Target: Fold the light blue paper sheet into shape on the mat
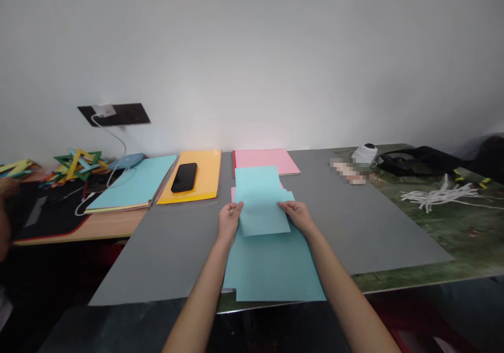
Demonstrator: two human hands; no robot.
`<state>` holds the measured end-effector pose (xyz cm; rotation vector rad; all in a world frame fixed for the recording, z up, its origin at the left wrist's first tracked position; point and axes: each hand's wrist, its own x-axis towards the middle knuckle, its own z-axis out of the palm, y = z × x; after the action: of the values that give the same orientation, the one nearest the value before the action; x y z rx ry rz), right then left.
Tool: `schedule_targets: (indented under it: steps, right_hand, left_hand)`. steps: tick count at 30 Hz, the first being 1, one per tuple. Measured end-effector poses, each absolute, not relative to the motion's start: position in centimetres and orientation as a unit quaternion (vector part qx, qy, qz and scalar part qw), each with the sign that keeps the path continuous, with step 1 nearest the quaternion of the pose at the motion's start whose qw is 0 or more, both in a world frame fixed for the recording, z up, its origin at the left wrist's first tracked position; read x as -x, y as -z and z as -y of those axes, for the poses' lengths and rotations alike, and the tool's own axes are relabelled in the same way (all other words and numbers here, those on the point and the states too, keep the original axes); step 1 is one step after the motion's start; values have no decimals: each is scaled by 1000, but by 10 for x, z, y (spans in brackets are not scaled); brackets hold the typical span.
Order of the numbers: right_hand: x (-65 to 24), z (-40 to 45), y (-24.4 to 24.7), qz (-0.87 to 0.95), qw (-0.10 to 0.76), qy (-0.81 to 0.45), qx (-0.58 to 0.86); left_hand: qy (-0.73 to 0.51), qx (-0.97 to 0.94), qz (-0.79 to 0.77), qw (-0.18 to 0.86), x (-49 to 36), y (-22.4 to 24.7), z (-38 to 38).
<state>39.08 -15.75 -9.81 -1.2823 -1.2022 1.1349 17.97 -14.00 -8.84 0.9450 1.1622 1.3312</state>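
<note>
A light blue sheet of paper [262, 200] is held up between my two hands, tilted toward me. My left hand [229, 221] pinches its left edge, fingers curled. On the opposite edge, my right hand [298, 215] grips with thumb and fingers together. Beneath it lies a larger blue-green sheet [275, 274], which reaches the table's front edge. Part of the larger sheet is hidden by the held one and by my forearms. A bit of pink paper peeks out at the left of the held sheet.
A grey board [177, 253] covers much of the table. Behind are a pink pad [263, 159] and a yellow folder [207, 172] bearing a black phone [184, 177]. Blue papers [134, 182] and folded paper strips [79, 165] lie left; white cords [441, 195] and a black strap [421, 158] right.
</note>
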Motion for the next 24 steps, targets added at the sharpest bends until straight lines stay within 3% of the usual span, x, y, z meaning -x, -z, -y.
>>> schedule_targets:
  steps: [12, 24]
  right_hand:
    - [-394, 156, 97, 426, 556, -447, 556]
    - [-393, 162, 94, 454, 495, -504, 543]
  left_hand:
    - [-482, -467, -501, 547, -177, 88, 140]
    - [-540, -427, -493, 531, -179, 88, 139]
